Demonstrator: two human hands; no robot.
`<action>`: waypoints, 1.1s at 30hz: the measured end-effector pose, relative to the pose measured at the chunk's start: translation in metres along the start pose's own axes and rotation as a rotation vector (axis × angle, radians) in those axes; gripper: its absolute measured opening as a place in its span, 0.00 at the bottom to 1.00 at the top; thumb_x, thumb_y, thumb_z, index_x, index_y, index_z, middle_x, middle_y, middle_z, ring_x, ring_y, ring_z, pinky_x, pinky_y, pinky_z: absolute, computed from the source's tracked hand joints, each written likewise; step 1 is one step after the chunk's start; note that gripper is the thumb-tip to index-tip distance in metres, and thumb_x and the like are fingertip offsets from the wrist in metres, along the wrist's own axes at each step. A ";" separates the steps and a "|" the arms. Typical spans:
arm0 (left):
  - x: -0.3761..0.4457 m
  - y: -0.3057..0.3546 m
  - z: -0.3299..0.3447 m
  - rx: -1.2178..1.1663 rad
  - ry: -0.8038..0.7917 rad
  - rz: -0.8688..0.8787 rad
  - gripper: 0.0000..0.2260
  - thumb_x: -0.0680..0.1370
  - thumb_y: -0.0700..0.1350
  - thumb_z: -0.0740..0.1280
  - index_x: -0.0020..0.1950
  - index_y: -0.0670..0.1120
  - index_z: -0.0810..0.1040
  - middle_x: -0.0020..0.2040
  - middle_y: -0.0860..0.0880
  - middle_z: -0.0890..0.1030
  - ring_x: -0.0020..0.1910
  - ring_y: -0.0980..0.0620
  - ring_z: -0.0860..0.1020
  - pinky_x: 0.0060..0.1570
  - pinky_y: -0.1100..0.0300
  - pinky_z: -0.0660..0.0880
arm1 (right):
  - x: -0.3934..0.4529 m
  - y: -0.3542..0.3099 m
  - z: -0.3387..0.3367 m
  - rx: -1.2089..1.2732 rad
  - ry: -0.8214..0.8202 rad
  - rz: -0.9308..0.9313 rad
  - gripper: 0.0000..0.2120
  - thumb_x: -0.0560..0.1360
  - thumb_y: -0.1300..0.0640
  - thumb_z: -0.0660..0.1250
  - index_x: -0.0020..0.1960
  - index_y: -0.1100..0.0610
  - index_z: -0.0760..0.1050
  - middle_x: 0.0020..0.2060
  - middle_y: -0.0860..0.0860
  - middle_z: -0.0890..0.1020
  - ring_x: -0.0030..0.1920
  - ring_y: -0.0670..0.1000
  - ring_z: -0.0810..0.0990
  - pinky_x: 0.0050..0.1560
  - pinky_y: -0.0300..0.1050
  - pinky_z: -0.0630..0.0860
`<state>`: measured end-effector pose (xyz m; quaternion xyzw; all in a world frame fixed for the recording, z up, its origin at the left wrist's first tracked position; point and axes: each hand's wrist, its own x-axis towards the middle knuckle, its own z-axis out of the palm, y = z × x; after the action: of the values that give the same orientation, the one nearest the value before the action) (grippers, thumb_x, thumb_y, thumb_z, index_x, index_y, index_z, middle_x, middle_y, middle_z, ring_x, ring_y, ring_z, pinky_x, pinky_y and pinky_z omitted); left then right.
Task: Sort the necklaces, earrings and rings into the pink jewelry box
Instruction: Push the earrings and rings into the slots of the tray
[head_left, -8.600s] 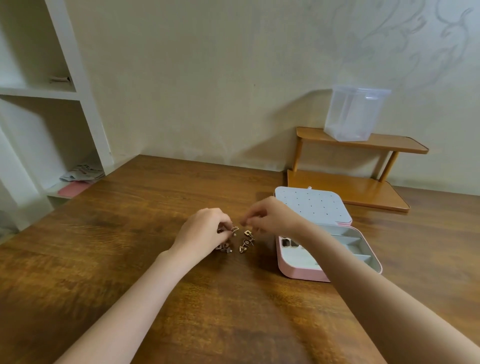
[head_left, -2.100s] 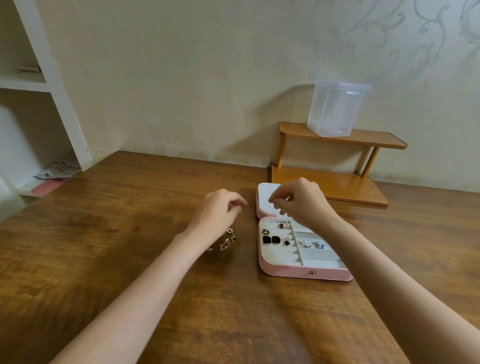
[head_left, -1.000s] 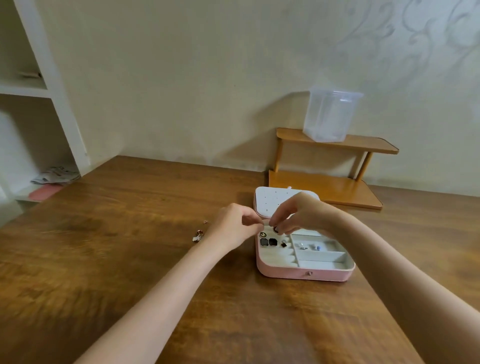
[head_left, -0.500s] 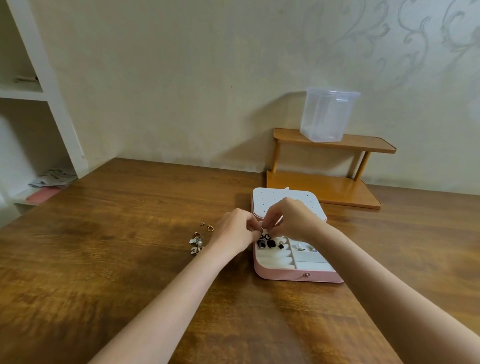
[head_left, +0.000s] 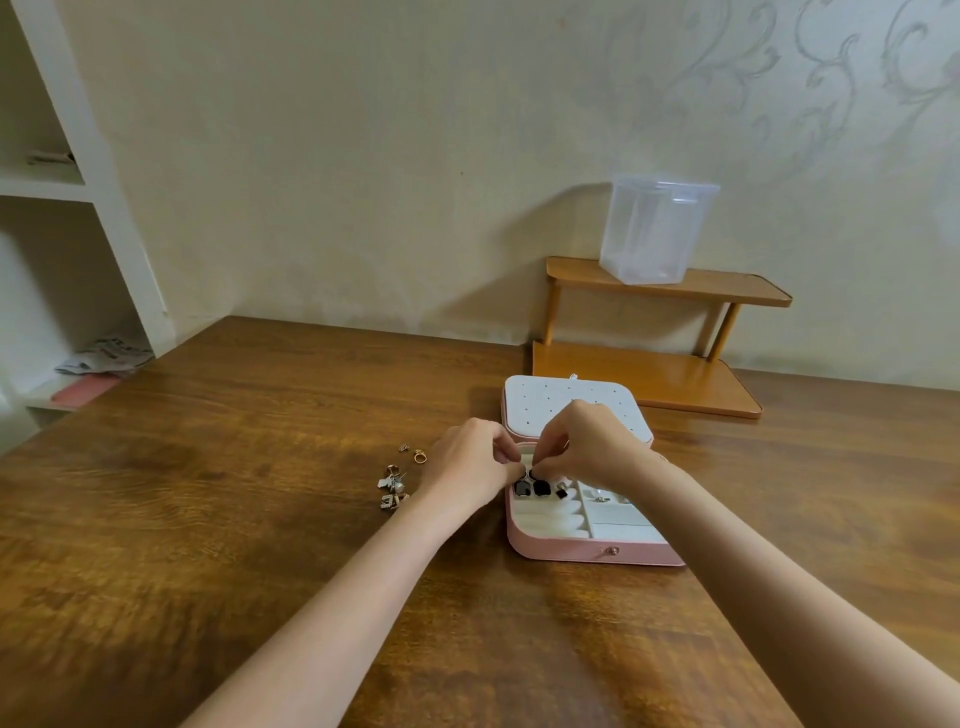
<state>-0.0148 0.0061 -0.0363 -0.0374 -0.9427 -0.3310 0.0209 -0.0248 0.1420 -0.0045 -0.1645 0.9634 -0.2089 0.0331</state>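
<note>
Pink on the outside and cream within, the jewelry box (head_left: 587, 551) lies open on the wooden worktop (head_left: 208, 519), its perforated white lid (head_left: 540, 402) folded flat toward the wall. Both hands meet over the box's back left corner: the left hand (head_left: 470, 467) and the right hand (head_left: 592, 441) have their fingertips curled together, pinching one small dark piece between them (too small to say whether it is an earring or a ring). That piece hangs directly above the ridged ring rolls (head_left: 545, 514), just behind the black-stoned pieces (head_left: 531, 487) already seated there, so the coming move looks like a short drop straight down and slightly toward the person. Small silvery items (head_left: 602, 499) lie in the box's right-hand compartments. The unsorted jewelry pile (head_left: 394, 486) and a loose gold ring (head_left: 420, 457) wait on the worktop just left of the left hand, which is plainly the nearer one for the next pick. Well behind the box stands a wooden shelf rack (head_left: 670, 296) with a clear plastic container (head_left: 654, 231) on top.
</note>
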 end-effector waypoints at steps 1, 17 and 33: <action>0.000 0.001 0.000 0.020 0.005 0.003 0.04 0.74 0.46 0.69 0.49 0.50 0.80 0.46 0.53 0.79 0.43 0.56 0.75 0.40 0.63 0.73 | 0.000 -0.001 0.001 -0.003 0.000 -0.003 0.07 0.70 0.62 0.71 0.48 0.61 0.83 0.43 0.55 0.84 0.38 0.47 0.77 0.36 0.31 0.72; -0.001 -0.022 -0.047 -0.062 0.131 0.021 0.08 0.78 0.42 0.64 0.51 0.51 0.81 0.52 0.54 0.81 0.52 0.57 0.77 0.50 0.63 0.71 | 0.016 -0.013 -0.009 0.014 0.111 -0.056 0.06 0.74 0.63 0.67 0.48 0.61 0.82 0.38 0.49 0.80 0.31 0.42 0.75 0.29 0.28 0.72; -0.027 -0.076 -0.062 0.152 0.016 -0.151 0.08 0.76 0.45 0.68 0.54 0.52 0.80 0.51 0.52 0.80 0.47 0.55 0.74 0.43 0.64 0.67 | 0.061 -0.070 0.068 -0.139 0.026 -0.224 0.13 0.77 0.63 0.61 0.57 0.58 0.80 0.54 0.57 0.79 0.56 0.57 0.76 0.56 0.46 0.74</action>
<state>0.0069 -0.0931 -0.0373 0.0382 -0.9650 -0.2593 0.0063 -0.0523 0.0350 -0.0371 -0.2704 0.9515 -0.1459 -0.0146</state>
